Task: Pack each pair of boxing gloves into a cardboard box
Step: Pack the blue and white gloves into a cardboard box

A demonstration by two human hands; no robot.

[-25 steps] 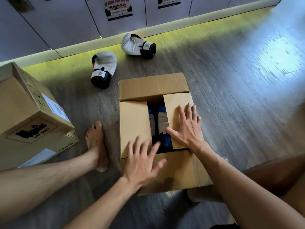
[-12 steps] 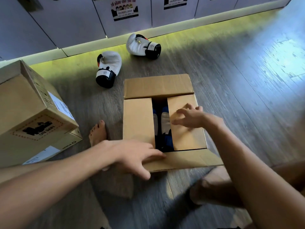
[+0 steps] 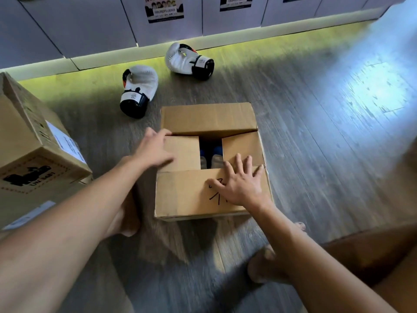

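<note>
Two bare forearms reach out over the wood floor (image 3: 316, 154). The right hand (image 3: 240, 184), fingers spread flat, presses on the near flap (image 3: 180, 195) of the cardboard box (image 3: 209, 119), which sits mid-floor. The left hand (image 3: 155, 147) lies on the left inner flap (image 3: 185, 152) at its far corner; blur hides whether it grips. Blue-and-grey gloves (image 3: 217, 158) show through the gap between the flaps. Beyond, toward the floor's far edge, a near white glove (image 3: 140, 86) and a far white glove (image 3: 185, 61) lie apart. A second box (image 3: 33, 154) stands at the left edge.
</note>
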